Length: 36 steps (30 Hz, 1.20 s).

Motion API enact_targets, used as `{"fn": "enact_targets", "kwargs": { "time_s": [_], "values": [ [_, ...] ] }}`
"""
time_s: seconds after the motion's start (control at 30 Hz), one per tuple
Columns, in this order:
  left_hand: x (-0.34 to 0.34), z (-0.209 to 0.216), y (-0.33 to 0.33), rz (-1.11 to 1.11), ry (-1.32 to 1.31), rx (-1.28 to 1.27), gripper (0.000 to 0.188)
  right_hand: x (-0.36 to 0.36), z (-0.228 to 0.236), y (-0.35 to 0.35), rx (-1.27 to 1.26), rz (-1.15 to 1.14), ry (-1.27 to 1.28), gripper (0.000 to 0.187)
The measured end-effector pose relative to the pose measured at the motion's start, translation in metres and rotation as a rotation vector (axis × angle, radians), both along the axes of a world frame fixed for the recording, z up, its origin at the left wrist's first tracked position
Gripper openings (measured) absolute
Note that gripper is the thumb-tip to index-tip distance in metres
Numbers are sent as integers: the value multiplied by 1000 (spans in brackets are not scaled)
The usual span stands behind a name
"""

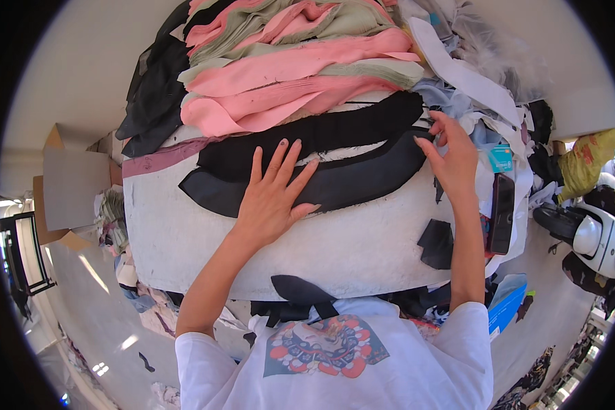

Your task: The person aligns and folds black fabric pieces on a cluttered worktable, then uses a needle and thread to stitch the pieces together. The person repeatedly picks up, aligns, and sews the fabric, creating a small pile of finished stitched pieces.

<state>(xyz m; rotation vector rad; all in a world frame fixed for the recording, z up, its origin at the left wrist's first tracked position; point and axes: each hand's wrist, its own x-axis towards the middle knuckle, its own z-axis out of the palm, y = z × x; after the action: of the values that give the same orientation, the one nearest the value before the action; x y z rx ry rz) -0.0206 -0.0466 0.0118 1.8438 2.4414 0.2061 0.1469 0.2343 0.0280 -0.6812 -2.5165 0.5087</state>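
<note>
Between the near edge of the desk (pixel 362 246) and the pink-and-sage fabric stack (pixel 287 76), the curved black panel (pixel 372 179) is already laid along a black strip (pixel 355 126), apparently unjoined, both flattened under the splayed left hand (pixel 270 196), while whether anything is pinched by the right hand (pixel 455 160) cannot be told.

A white worktable (pixel 321 246) carries pink-and-green fabric (pixel 287 75) at 12 o'clock, black strips (pixel 372 178) at centre, black scrap (pixel 436 244) at 4 o'clock.
</note>
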Motion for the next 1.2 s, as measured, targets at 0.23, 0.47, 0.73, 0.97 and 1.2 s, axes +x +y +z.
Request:
{"fn": "enact_targets", "kwargs": {
  "time_s": [0.23, 0.47, 0.73, 0.97, 1.2],
  "values": [
    [0, -4, 0, -7, -14, 7, 75, -19, -33, -25, 273, 324, -262, 63],
    [-3, -8, -6, -16, -116, 163, 69, -32, -16, -37, 316, 295, -1, 47],
    [9, 7, -48, 81, -99, 746, 13, -163, -1, -161, -290, 685, 73, 11],
    [-2, 15, -112, 298, -38, 750, 14, -220, -36, -192, 82, 697, -115, 10],
    [-18, 16, -119, 560, -194, 932, 9, -215, -33, -177, -67, 718, 23, 11]
  ]
}}
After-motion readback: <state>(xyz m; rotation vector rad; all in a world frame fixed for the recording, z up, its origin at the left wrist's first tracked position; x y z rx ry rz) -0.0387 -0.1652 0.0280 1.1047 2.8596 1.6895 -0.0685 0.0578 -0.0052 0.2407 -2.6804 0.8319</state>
